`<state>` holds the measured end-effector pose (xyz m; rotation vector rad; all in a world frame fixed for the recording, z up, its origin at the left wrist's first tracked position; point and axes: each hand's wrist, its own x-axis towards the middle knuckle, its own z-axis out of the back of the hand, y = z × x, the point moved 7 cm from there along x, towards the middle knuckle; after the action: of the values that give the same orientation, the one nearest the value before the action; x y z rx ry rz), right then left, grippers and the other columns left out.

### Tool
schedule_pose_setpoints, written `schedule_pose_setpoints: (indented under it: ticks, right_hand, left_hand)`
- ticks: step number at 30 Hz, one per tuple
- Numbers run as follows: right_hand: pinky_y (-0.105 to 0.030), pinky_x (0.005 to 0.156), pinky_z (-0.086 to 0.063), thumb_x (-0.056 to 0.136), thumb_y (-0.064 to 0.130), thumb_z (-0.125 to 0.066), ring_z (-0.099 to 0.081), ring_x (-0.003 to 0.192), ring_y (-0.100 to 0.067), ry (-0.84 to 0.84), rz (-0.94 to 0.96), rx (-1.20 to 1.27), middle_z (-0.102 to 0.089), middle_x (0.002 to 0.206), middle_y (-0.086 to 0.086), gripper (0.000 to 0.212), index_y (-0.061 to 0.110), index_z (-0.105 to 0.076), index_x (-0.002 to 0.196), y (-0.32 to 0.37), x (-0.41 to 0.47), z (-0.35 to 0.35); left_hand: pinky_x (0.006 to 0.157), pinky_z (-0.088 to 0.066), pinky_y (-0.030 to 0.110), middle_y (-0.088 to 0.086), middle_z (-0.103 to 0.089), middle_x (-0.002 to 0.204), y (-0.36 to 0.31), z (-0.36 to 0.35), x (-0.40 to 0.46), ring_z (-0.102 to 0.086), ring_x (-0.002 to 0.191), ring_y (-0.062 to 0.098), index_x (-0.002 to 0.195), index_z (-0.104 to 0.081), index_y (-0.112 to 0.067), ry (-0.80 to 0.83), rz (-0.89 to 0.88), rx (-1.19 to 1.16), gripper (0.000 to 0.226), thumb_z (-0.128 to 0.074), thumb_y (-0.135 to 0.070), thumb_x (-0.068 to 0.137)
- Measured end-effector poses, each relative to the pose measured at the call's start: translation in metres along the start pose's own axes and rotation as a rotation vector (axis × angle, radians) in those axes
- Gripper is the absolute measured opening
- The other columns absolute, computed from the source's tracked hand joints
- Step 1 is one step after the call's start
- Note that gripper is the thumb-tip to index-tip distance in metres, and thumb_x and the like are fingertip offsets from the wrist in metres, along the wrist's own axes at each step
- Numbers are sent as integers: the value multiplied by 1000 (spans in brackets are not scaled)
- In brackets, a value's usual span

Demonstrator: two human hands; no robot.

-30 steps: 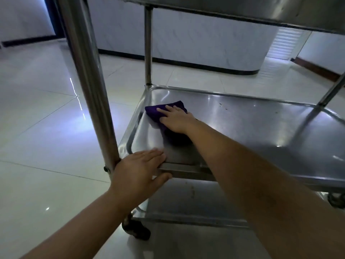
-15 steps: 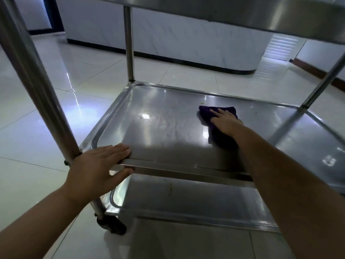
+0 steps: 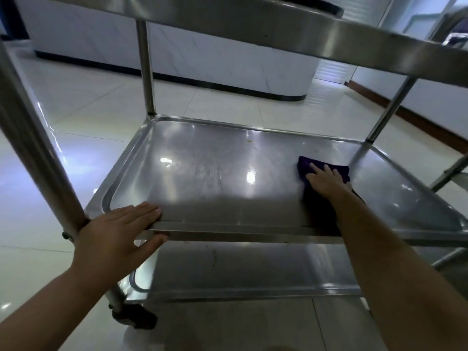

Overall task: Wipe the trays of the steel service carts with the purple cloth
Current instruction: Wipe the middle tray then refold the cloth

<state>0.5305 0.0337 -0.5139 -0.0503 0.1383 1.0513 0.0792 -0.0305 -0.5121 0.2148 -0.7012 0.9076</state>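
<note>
A steel service cart stands in front of me with its middle tray (image 3: 202,173) at arm's reach. The purple cloth (image 3: 307,164) lies flat on the right half of that tray. My right hand (image 3: 325,182) presses on the cloth with straight, spread fingers and covers most of it. My left hand (image 3: 119,231) holds the tray's near rim at the left corner, fingers flat on top and thumb under the edge. A few small specks (image 3: 250,141) sit near the tray's far edge.
The top tray (image 3: 278,29) overhangs my view. A bottom tray (image 3: 240,272) lies below. Upright steel posts (image 3: 145,67) stand at the corners, with a black caster (image 3: 134,317) at the near left. Glossy tile floor (image 3: 63,110) surrounds the cart; a white counter (image 3: 202,54) stands behind.
My right hand has slid the purple cloth across the middle tray from its far left corner to the right half. My left hand has kept its hold on the near rim.
</note>
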Motion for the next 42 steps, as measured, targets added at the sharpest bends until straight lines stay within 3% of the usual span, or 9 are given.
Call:
schedule_pose_setpoints:
  ticks: [4, 9, 14, 18, 26, 31, 34, 38, 42]
  right_hand:
    - [-55, 115, -3, 99, 44, -29, 1, 148, -27, -4, -4, 126, -2, 162, -1, 56, 40, -14, 152, 50, -38, -1]
    - [-59, 114, -2, 99, 45, -27, 2, 148, -29, 36, 162, 125, -3, 162, -4, 57, 39, -11, 152, 154, -73, -9]
    - [-59, 114, 3, 100, 46, -26, 9, 148, -30, 89, 445, 83, 7, 162, -5, 57, 39, -5, 153, 258, -121, -20]
    - [-56, 115, 2, 101, 44, -28, 8, 148, -27, 107, 684, 21, 6, 162, -2, 55, 41, -5, 152, 293, -154, -31]
    - [-51, 118, -10, 98, 42, -31, 2, 149, -19, 101, 721, 32, -5, 162, 8, 52, 36, -26, 150, 213, -130, -33]
    - [-50, 119, -10, 104, 26, -36, -4, 148, -30, 24, 460, -89, -5, 162, -1, 39, 21, -46, 141, 94, -97, -12]
    - [-45, 119, -11, 103, 16, -39, -6, 148, -33, -1, 363, -319, -1, 162, -9, 41, 18, -42, 143, 30, -93, -6]
    - [-52, 117, -18, 102, 25, -39, -7, 148, -25, -26, 179, -169, -8, 162, 4, 39, 27, -47, 140, -13, -104, -16]
    - [-49, 115, -16, 100, 33, -34, -14, 147, -16, -198, 63, 113, -21, 159, 11, 43, 39, -43, 141, 13, -148, -19]
  left_hand:
    - [85, -45, 33, 6, -71, 104, -3, 5, 0, -68, 96, 23, 102, -75, -10, -45, -21, -14, 57, -45, -55, 85]
    - [87, -42, 32, 5, -72, 102, 0, 9, -2, -69, 95, 19, 100, -75, -12, -40, -16, -7, 53, -48, -53, 82]
    - [88, -43, 33, 4, -72, 102, 2, 10, -2, -69, 95, 19, 101, -75, -13, -1, -13, -7, 56, -44, -57, 85]
    - [86, -42, 30, 4, -72, 101, 3, 12, -1, -70, 93, 19, 101, -75, -13, 23, -27, 8, 69, -30, -64, 92]
    - [85, -44, 31, 5, -71, 106, 1, 8, -5, -69, 96, 22, 106, -74, -13, 87, -40, 24, 59, -41, -59, 86]
    - [77, -53, 40, 7, -70, 109, 2, 3, -7, -69, 97, 26, 110, -71, -13, 96, -18, 24, 75, -23, -67, 91]
    - [75, -53, 40, 9, -70, 108, -1, 4, -7, -69, 94, 29, 108, -72, -11, 67, -33, 17, 74, -25, -66, 92]
    - [74, -53, 41, 11, -70, 107, -5, 5, -7, -69, 94, 30, 108, -72, -8, 55, -39, 17, 76, -25, -65, 92]
    - [77, -52, 41, 12, -71, 105, -6, 8, -10, -69, 94, 29, 105, -72, -6, 10, -32, 23, 72, -28, -61, 92]
